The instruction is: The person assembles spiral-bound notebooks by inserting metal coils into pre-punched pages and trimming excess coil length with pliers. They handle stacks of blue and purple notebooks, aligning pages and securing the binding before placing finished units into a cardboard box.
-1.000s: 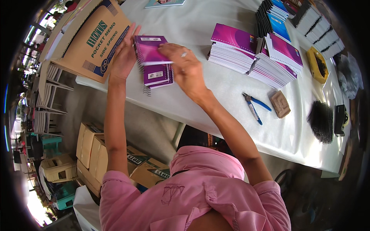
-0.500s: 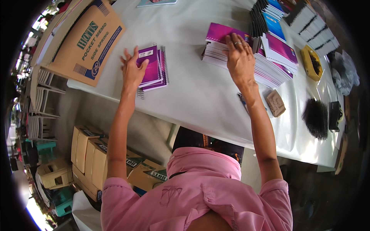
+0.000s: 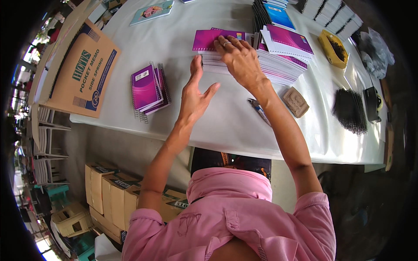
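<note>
My right hand (image 3: 240, 58) rests on a purple notebook cover (image 3: 207, 40) on top of a thick stack of unbound white pages (image 3: 217, 63). Its fingers lie bent over the cover, a ring on one of them; the thumb is hidden. Beside the left end of that stack, my left hand (image 3: 195, 95) is held open, thumb apart and fingers upright, with nothing in it. Farther left lie a few purple spiral notebooks (image 3: 146, 89), overlapping, their wire coils showing. Just right of the stack's top, more purple-covered page sets (image 3: 289, 38) lie askew.
A brown carton (image 3: 82, 71) stands at the left. Blue notebooks (image 3: 278, 16) are piled behind the stacks. Toward the right are a brown block (image 3: 296, 102), pliers (image 3: 259, 111), a yellow tray (image 3: 333, 48), black wire coils (image 3: 349, 111) and a plastic bag (image 3: 375, 54). Cartons (image 3: 115, 193) sit below the table.
My left hand has left the purple spiral notebooks and moved right, to the page stack. My right hand stays on the purple cover, its fingers more bent. The view has shifted.
</note>
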Demonstrator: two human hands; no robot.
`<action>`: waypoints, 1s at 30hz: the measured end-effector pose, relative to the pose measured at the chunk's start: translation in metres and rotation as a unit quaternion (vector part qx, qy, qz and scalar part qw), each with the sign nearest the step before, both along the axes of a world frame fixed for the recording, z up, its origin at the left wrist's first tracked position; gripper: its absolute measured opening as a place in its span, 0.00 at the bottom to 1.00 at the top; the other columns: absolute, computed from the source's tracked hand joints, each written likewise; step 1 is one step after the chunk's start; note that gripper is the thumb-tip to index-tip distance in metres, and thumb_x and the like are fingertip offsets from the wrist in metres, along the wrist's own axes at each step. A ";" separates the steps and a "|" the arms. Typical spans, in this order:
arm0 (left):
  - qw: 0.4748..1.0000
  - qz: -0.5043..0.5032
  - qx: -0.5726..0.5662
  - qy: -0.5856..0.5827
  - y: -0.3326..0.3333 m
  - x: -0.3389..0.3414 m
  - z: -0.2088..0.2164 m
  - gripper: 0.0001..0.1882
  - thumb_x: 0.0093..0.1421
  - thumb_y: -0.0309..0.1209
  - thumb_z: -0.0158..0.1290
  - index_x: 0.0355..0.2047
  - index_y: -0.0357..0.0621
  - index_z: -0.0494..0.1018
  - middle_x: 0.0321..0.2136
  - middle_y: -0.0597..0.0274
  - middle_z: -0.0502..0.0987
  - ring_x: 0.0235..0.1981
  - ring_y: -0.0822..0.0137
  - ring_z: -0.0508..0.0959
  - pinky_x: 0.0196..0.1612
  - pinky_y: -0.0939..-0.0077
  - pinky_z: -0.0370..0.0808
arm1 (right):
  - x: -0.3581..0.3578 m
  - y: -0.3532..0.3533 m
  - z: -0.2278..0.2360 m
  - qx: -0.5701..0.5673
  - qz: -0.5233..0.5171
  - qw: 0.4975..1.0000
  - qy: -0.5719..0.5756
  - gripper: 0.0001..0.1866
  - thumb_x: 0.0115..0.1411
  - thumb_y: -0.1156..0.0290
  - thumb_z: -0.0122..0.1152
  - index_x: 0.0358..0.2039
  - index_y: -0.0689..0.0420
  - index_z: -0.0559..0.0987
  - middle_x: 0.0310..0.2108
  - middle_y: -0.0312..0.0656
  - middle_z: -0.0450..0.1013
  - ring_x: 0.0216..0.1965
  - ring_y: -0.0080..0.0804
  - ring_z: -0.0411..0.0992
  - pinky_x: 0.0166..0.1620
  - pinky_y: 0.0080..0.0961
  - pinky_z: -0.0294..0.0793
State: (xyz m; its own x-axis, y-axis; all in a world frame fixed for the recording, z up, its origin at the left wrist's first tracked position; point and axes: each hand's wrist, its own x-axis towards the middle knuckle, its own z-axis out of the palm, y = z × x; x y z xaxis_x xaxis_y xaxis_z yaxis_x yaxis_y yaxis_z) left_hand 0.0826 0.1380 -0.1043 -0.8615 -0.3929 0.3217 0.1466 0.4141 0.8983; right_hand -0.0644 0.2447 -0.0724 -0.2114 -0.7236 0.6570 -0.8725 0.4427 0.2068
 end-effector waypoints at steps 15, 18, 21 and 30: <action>0.989 -0.025 -0.118 0.082 0.059 0.026 0.035 0.26 0.68 0.20 0.38 0.67 0.41 0.55 0.53 0.48 0.76 0.33 0.68 0.78 0.37 0.82 0.71 | 0.078 0.097 0.032 -0.278 0.083 0.792 -0.538 0.09 0.61 0.80 0.58 0.42 0.63 0.80 0.42 0.46 0.77 0.40 0.35 0.77 0.38 0.26 0.80; 0.983 -0.113 -0.145 0.006 0.053 0.021 0.018 0.30 0.66 0.19 0.40 0.68 0.46 0.51 0.55 0.44 0.72 0.52 0.45 0.75 0.47 0.63 0.77 | 0.067 0.111 -0.032 -0.198 0.117 0.760 -0.608 0.10 0.58 0.83 0.60 0.42 0.63 0.80 0.42 0.45 0.77 0.40 0.36 0.77 0.40 0.26 0.80; 0.991 -0.088 -0.096 -0.039 0.057 0.023 0.013 0.31 0.68 0.21 0.39 0.70 0.47 0.47 0.55 0.46 0.73 0.47 0.49 0.79 0.41 0.66 0.78 | 0.078 0.112 -0.056 -0.229 0.068 0.788 -0.567 0.11 0.56 0.85 0.60 0.41 0.65 0.78 0.43 0.47 0.76 0.40 0.36 0.77 0.40 0.27 0.80; 0.974 -0.021 -0.227 -0.005 0.074 0.027 -0.019 0.41 0.61 0.23 0.54 0.68 0.38 0.43 0.61 0.46 0.65 0.60 0.48 0.69 0.55 0.64 0.73 | 0.073 0.092 -0.028 -0.261 0.091 0.565 -0.777 0.17 0.68 0.75 0.46 0.54 0.71 0.69 0.39 0.50 0.74 0.38 0.32 0.77 0.41 0.28 0.79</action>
